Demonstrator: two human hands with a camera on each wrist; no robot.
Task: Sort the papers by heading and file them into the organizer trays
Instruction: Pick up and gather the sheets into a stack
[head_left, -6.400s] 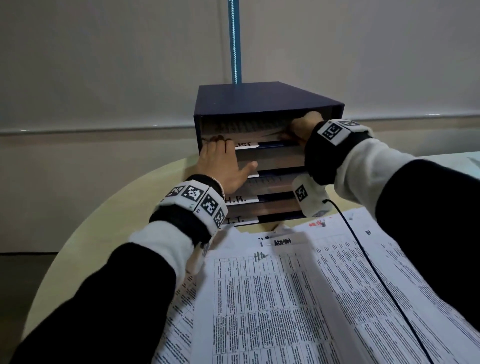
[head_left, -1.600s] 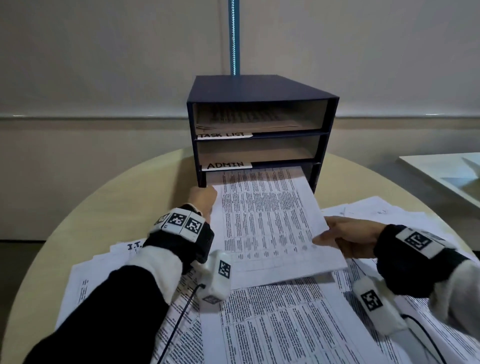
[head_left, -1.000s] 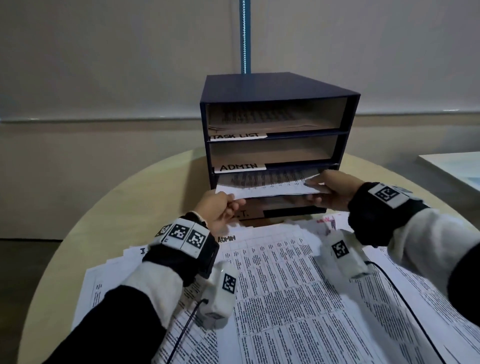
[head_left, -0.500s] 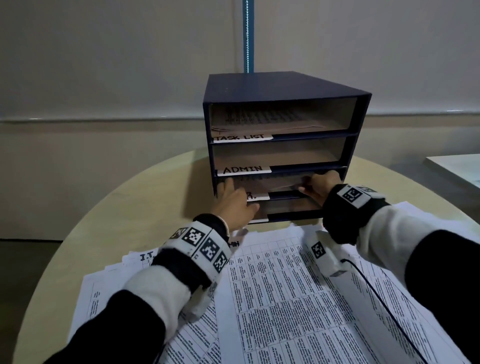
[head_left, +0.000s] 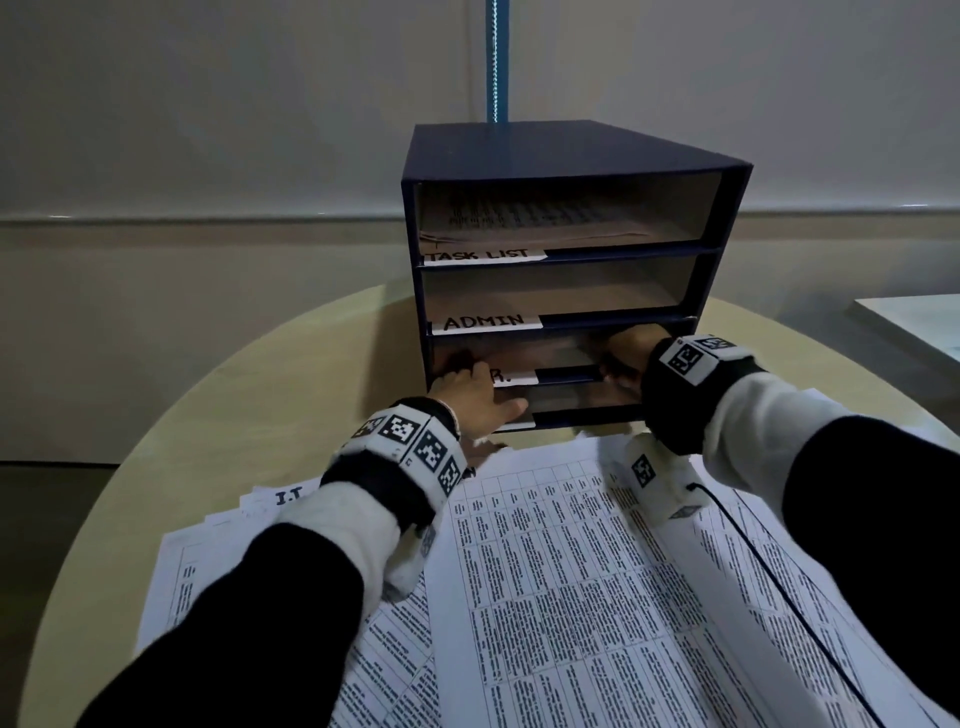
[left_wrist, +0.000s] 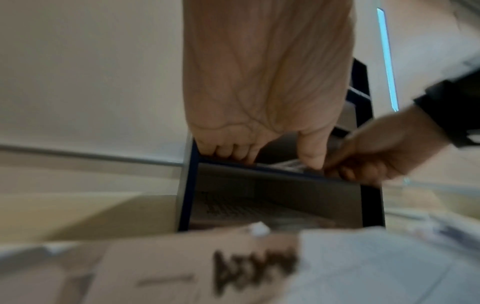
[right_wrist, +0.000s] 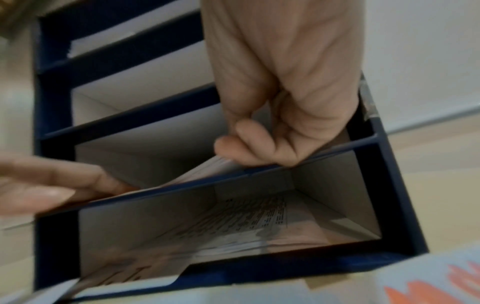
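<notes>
Both hands sit at the mouth of the third tray, in the centre of the head view. The left hand (head_left: 470, 397) lies at the tray's left front corner with its fingers curled over the front lip and the thumb pointing toward the papers; it seems to steady and square the sheets more than grasp them. The right hand (head_left: 626, 358) is at the tray's right end, where the right wrist view shows its fingers (right_wrist: 244, 144) curled and pressing down on the edge of the filed sheets (right_wrist: 205, 170), probably to seat them fully behind the lip.

The organizer (head_left: 571, 150) stands upright at the far side of the tabletop (head_left: 291, 395), its open fronts facing the person so the labels read easily: TASK LIST (head_left: 483, 255) on top, ADMIN (head_left: 485, 322) below. The third label is half hidden by the left hand. More printed papers (head_left: 597, 597) lie spread across the lower frame, likely awaiting sorting, one headed I.T. (head_left: 290, 496) at lower left.
</notes>
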